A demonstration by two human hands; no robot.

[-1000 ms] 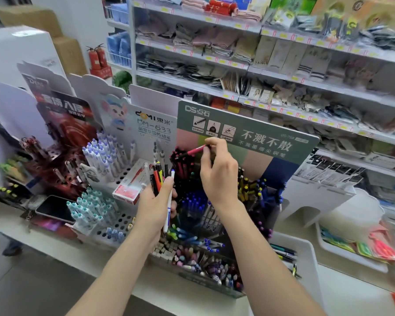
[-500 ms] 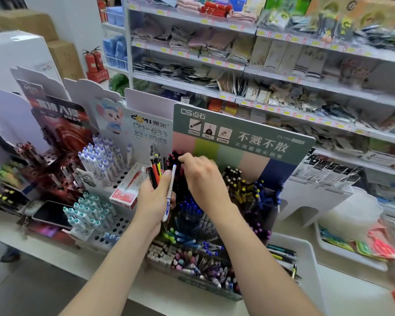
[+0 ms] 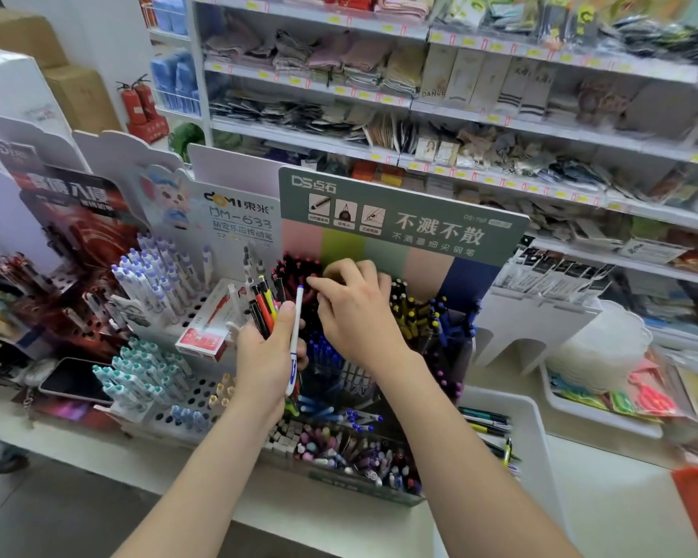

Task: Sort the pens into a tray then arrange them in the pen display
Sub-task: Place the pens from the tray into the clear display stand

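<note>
My left hand (image 3: 264,356) grips a bundle of pens (image 3: 264,312) in black, red and yellow, plus a white pen with a blue tip (image 3: 296,336). My right hand (image 3: 353,316) reaches into the green pen display (image 3: 399,219). Its curled fingers sit on the cluster of red-capped pens (image 3: 295,267) in the top left section. What lies between those fingers is hidden. Blue pens (image 3: 323,352) stand lower in the display, and mixed pens (image 3: 351,453) fill its front trough. A white tray (image 3: 536,420) to the right holds a few pens (image 3: 486,422).
A white display of purple-capped pens (image 3: 158,275) stands to the left, with a red box (image 3: 204,334) and a phone (image 3: 73,380) near it. Stocked shelves (image 3: 420,114) run behind. A white basket of coloured packets (image 3: 605,400) sits at the right.
My right hand held a pink-red pen up above the display, then lowered it into the red-capped cluster; that pen no longer shows. My left hand keeps its bundle.
</note>
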